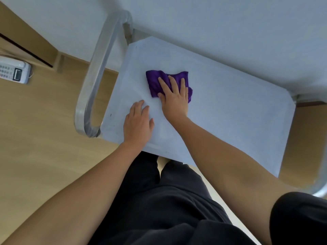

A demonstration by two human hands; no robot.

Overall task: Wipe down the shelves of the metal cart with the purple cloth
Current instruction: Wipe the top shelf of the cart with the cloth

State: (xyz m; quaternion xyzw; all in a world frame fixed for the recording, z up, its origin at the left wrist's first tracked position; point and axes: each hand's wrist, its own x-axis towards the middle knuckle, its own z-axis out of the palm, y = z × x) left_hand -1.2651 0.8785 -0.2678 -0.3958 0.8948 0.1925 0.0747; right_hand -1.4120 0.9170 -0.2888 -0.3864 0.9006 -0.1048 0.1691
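Bare forearms (79,191), flat hands: left hand (138,121) on smooth metal shelf (230,112), right hand (174,98) pressing crumpled purple cloth (155,80).

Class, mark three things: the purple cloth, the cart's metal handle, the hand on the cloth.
purple cloth (153,84): head view, bare upper-left part.
metal handle (95,75): head view, middle of the curved tube.
right hand (174,99): head view, back of the hand.

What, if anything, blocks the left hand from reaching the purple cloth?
Probably nothing, so likely yes. The left hand rests flat on the shelf beside the purple cloth, bare surface between; the right hand covers only part of it.
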